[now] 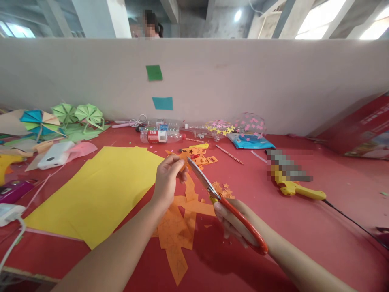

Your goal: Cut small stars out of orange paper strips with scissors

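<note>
1. Table (pixel 304 223): red. We note yellow sheets (pixel 103 190) spread from its middle toward the near-left corner.
2. Orange sheets (pixel 176 229): loose between mid-table and the near edge, beneath the work. We judge they could shift or crease if a forearm drags.
3. Scissors (pixel 226 204): the right hand (pixel 227 221) has its grip wrapped round the handles. The tips point at the left hand (pixel 167 175); we consider a nicked fingertip the chief hazard, should the blades slip.
4. Orange piece (pixel 184 156): pinched in the left hand's grip, above mid-table. We find it small, thin and partly hidden by fingers.
5. Orange stars (pixel 225 192): heaped right of the blades.
</note>
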Motion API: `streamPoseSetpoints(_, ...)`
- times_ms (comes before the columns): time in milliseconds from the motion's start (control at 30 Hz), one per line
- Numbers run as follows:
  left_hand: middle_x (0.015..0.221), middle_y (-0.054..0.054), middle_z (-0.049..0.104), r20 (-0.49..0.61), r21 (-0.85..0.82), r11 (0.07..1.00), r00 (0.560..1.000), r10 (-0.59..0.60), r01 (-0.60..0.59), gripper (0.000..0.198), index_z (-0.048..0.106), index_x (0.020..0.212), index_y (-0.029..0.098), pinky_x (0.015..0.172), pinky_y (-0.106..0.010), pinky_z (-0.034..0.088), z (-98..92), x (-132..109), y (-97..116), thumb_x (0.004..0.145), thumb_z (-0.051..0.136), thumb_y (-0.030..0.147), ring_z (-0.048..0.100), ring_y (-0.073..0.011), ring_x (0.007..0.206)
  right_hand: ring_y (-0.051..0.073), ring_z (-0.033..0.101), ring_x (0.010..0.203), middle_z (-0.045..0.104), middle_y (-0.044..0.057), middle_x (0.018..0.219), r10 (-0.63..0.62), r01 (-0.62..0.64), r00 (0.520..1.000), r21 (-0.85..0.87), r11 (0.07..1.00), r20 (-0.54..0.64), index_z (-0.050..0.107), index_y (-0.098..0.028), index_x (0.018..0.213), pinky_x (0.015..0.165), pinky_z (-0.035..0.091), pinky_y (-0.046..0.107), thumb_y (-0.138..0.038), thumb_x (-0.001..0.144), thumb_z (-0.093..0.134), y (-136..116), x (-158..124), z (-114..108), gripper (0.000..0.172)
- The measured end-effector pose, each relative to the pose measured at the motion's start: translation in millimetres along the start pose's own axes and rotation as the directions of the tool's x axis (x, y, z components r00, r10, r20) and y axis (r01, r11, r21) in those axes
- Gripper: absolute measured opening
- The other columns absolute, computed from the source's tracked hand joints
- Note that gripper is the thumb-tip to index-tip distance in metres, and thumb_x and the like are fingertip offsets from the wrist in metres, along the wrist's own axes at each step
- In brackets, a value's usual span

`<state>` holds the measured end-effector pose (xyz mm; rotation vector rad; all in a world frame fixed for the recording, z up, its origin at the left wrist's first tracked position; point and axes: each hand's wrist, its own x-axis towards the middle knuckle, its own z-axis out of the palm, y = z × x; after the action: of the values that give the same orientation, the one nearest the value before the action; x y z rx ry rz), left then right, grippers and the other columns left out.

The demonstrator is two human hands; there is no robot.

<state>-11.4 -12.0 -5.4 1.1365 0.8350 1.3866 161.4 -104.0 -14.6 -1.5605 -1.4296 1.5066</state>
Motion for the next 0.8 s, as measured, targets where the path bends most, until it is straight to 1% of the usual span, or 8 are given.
streamPoseSetpoints(167,0.056,0.004,0.057,-0.012,-0.036,0.999,1.000,0.004,-0.005,0.013,0.056,0.069,0.017,0.041,-0.018,0.037,-0.2,2.2,0.3,0.077,0.059,0.026,0.049,-0.0065,0.043,0.005,0.033,0.025,0.034,-0.011,0.033,0.016,-0.016,1.000,-0.036,0.999,-0.006,0.036,-0.023,0.059,0.033,0.034,0.021,-0.077,0.073,0.049,-4.2,-2.0,0.8,0.058)
streamPoseSetpoints(233,0.057,0.004,0.058,-0.005,-0.055,0.999,1.000,-0.004,0.004,0.013,0.056,0.069,0.017,0.041,-0.018,0.038,-0.2,2.1,-0.6,0.077,0.060,0.027,0.050,-0.0065,0.044,0.006,0.036,0.026,0.035,-0.011,0.034,0.018,-0.018,1.000,-0.042,0.999,-0.007,0.036,-0.023,0.059,0.034,0.036,0.021,-0.077,0.074,0.048,-4.0,-1.5,0.9,0.057)
streamPoseSetpoints(333,0.060,0.003,0.060,0.063,-0.084,0.995,0.997,-0.052,0.057,0.016,0.056,0.068,0.017,0.043,-0.019,0.039,0.2,1.2,-2.8,0.078,0.060,0.029,0.052,-0.0068,0.046,0.005,0.035,0.026,0.034,-0.011,0.034,-0.004,0.004,1.000,-0.023,1.000,-0.015,0.034,-0.023,0.058,0.039,0.043,0.023,-0.073,0.077,0.049,-4.2,-0.6,0.9,0.055)
streamPoseSetpoints(433,0.061,0.002,0.061,0.113,-0.094,0.990,0.989,-0.099,0.110,0.019,0.057,0.068,0.016,0.043,-0.019,0.039,0.8,0.6,-4.8,0.078,0.061,0.031,0.052,-0.0063,0.046,0.006,0.037,0.027,0.035,-0.010,0.039,0.005,-0.005,0.999,-0.010,1.000,-0.034,0.035,-0.023,0.059,0.032,0.035,0.021,-0.070,0.076,0.053,-6.0,-0.8,1.1,0.054)
streamPoseSetpoints(533,0.060,0.002,0.060,0.069,-0.111,0.989,0.993,-0.094,0.101,0.016,0.059,0.070,0.016,0.043,-0.018,0.039,0.8,1.2,-4.8,0.077,0.062,0.030,0.051,-0.0060,0.045,0.007,0.039,0.028,0.036,-0.010,0.040,0.012,-0.013,0.999,-0.020,1.000,-0.031,0.036,-0.023,0.059,0.029,0.027,0.020,-0.070,0.075,0.055,-7.9,-1.9,1.7,0.053)
streamPoseSetpoints(600,0.060,0.003,0.060,0.031,-0.117,0.990,0.997,-0.072,0.076,0.015,0.060,0.070,0.016,0.043,-0.018,0.038,0.3,1.9,-4.0,0.075,0.063,0.029,0.051,-0.0059,0.045,0.007,0.039,0.028,0.035,-0.010,0.039,0.012,-0.013,0.999,-0.030,0.999,-0.029,0.036,-0.023,0.058,0.030,0.029,0.020,-0.071,0.075,0.054,-8.4,-2.6,1.9,0.054)
streamPoseSetpoints(700,0.057,0.004,0.058,0.012,-0.103,0.994,0.999,-0.045,0.046,0.014,0.058,0.067,0.016,0.042,-0.018,0.037,-0.5,2.8,-2.5,0.074,0.062,0.027,0.049,-0.0059,0.044,0.006,0.037,0.028,0.034,-0.011,0.036,0.012,-0.013,1.000,-0.037,0.999,-0.017,0.037,-0.023,0.059,0.034,0.035,0.021,-0.076,0.072,0.051,-7.9,-3.0,1.0,0.057)
streamPoseSetpoints(800,0.055,0.004,0.056,0.013,-0.074,0.997,1.000,-0.025,0.026,0.013,0.057,0.065,0.016,0.041,-0.018,0.036,-0.9,3.6,-1.2,0.073,0.061,0.026,0.048,-0.0057,0.043,0.005,0.037,0.029,0.036,-0.010,0.038,0.006,-0.006,1.000,-0.055,0.998,0.003,0.040,-0.022,0.061,0.031,0.030,0.019,-0.080,0.070,0.049,-6.9,-3.3,-1.2,0.060)
